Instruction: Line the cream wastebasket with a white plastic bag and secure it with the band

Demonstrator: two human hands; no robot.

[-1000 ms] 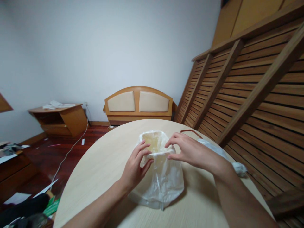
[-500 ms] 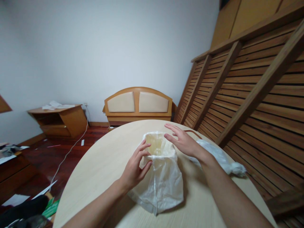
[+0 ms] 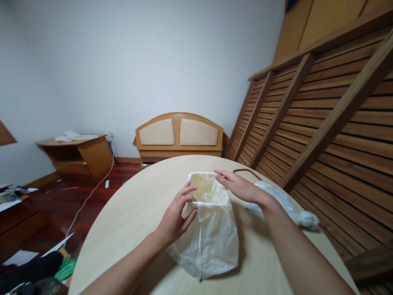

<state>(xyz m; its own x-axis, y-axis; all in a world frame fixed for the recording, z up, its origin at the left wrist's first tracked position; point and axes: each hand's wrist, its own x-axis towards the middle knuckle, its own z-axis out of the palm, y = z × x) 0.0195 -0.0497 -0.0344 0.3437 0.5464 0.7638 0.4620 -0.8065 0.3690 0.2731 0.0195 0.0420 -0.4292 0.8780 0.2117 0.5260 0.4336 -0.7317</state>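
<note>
One bag (image 3: 216, 241) stands on the table (image 3: 132, 213); my left hand (image 3: 175, 215) curls at its rim (image 3: 213, 203), pinch unclear, my right hand (image 3: 239, 185) stretched flat opposite. I judge rim-smoothing underway; next calls for light pressure.

Slim bare forearms (image 3: 132, 262), wrists (image 3: 266, 200) and fingers (image 3: 184, 200)

The left forearm (image 3: 132, 259) reaches in from the lower left, and the left hand (image 3: 174, 214) has its fingers (image 3: 181, 199) softly curved, with the thumb (image 3: 189, 218) apart below them. The right forearm (image 3: 294, 241) slants from the lower right; the right hand (image 3: 238, 185) is flatter, fingers (image 3: 224, 175) extended leftward.
</note>
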